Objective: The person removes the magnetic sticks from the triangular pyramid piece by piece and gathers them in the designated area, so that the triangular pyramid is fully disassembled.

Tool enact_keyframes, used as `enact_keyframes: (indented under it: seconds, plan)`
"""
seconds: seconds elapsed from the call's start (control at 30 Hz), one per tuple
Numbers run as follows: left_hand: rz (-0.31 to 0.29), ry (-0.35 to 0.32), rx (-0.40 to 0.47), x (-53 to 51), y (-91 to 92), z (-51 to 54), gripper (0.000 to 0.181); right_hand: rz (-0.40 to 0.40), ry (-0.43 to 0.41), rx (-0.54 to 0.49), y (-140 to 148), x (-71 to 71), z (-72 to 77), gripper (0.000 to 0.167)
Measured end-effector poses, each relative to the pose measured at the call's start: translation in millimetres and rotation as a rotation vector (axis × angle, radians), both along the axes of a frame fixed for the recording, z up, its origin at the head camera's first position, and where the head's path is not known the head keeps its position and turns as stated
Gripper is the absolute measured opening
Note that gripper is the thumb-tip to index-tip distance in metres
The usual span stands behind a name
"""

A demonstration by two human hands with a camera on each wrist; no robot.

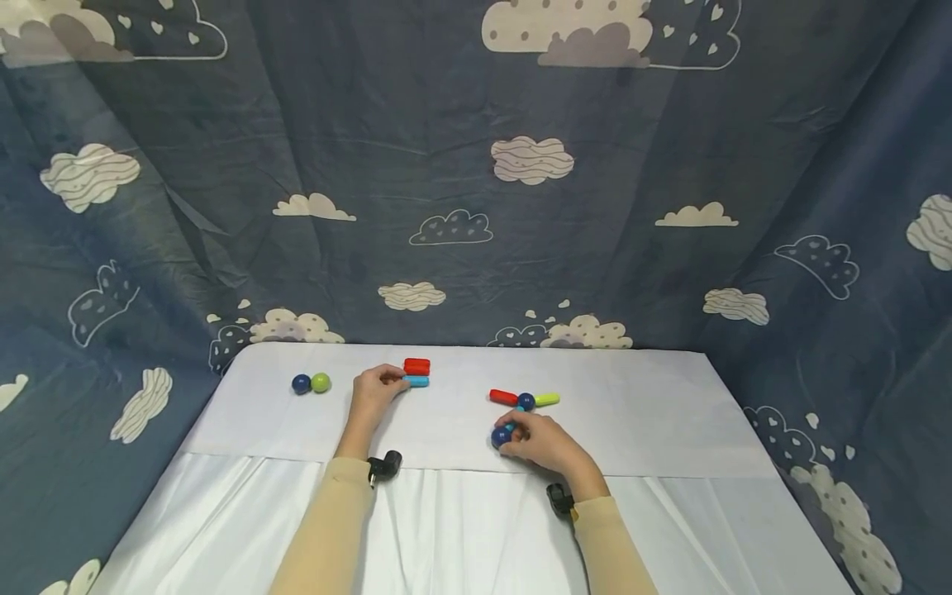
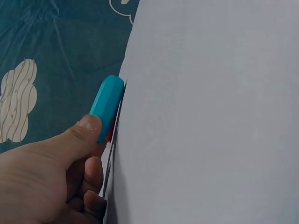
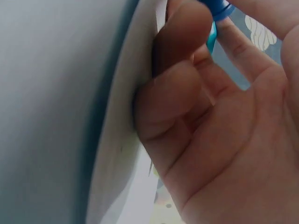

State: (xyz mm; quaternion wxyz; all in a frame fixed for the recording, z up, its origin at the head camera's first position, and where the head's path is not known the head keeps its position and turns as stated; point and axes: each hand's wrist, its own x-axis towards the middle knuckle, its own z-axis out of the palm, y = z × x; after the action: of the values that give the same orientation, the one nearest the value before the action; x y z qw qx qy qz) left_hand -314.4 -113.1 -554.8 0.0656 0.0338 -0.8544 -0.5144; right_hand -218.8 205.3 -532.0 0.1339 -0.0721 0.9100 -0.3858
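My left hand (image 1: pixel 377 395) pinches the end of a light blue stick (image 1: pixel 417 381) between thumb and fingers; the left wrist view shows the thumb on the blue stick (image 2: pixel 108 102). Just behind it lie red sticks (image 1: pixel 417 366). My right hand (image 1: pixel 545 442) grips a dark blue ball (image 1: pixel 502 436), seen at the top of the right wrist view as a blue ball (image 3: pixel 217 7). From that ball a light blue stick, partly covered by the fingers, runs to a second dark blue ball (image 1: pixel 526 402), which has a red stick (image 1: pixel 503 397) and a yellow-green stick (image 1: pixel 547 398) at its sides.
At the left of the white table (image 1: pixel 632 413), a dark blue ball (image 1: pixel 301 383) sits beside a green ball (image 1: pixel 321 382). A dark curtain with cloud patterns (image 1: pixel 446 165) hangs behind the table's back edge.
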Motion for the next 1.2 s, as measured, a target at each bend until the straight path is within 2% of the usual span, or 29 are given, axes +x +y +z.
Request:
enact_keyframes:
  seconds: [0.17, 0.37, 0.53, 0.63, 0.77, 0.93, 1.03, 1.2]
  plan:
    - [0.025, 0.004, -0.022, 0.0, 3.9, 0.2, 0.018, 0.016, 0.008, 0.007, 5, -0.8, -2.1, 0.052]
    - [0.047, 0.025, -0.011, -0.3, 5.8, 1.0, 0.020, -0.009, 0.016, 0.008, 5, -1.7, -4.7, 0.047]
    - [0.079, 0.051, 0.070, 1.8, 4.1, -1.4, 0.021, -0.047, 0.048, 0.039, 0, -1.5, -7.1, 0.037]
    - [0.087, 0.072, 0.137, 6.9, 2.2, -0.7, 0.022, -0.056, 0.054, 0.055, -3, -1.6, -8.5, 0.034]
    - [0.021, 0.100, 0.187, 20.0, 7.4, 11.1, 0.026, -0.059, 0.053, 0.061, -3, -3.2, -7.5, 0.030]
    - [-0.088, 0.134, 0.187, 40.0, 27.3, 25.9, 0.027, -0.062, 0.068, 0.071, -2, -3.9, -5.1, 0.027]
    - [-0.153, 0.139, 0.153, 51.5, 40.3, 25.2, 0.025, -0.072, 0.077, 0.074, -3, -2.8, -4.3, 0.024]
    - [-0.289, 0.089, 0.057, 67.9, 58.3, 17.8, 0.027, -0.085, 0.094, 0.097, -7, -3.1, -4.9, 0.020]
